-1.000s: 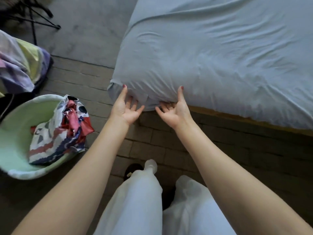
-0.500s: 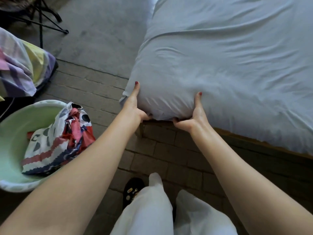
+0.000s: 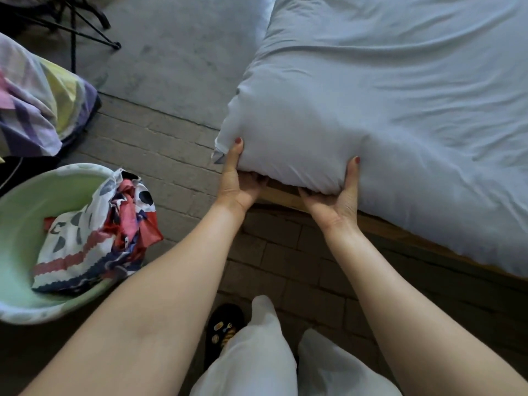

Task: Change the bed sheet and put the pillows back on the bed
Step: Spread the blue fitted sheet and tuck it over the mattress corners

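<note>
A pale blue-grey sheet (image 3: 385, 110) covers the mattress, whose near corner bulges above the wooden bed frame (image 3: 288, 197). My left hand (image 3: 235, 178) grips that corner from below, thumb up along its left side, fingers tucked under the sheet's edge. My right hand (image 3: 338, 197) grips the same corner further right, thumb pressed up against the sheet, fingers hidden underneath. A loose flap of sheet (image 3: 218, 155) sticks out just left of my left thumb. No pillow shows on the bed.
A pale green basin (image 3: 20, 224) at the left holds a crumpled patterned sheet (image 3: 97, 238). A striped pastel bundle (image 3: 37, 104) lies beyond it. Black stand legs (image 3: 85, 27) are at the top left. Brick floor and my white-trousered legs (image 3: 257, 352) are below.
Both hands moved from open-palmed under the corner to gripping it, fingers pushed beneath the mattress. The corner has lifted off the frame, and my view has shifted closer.
</note>
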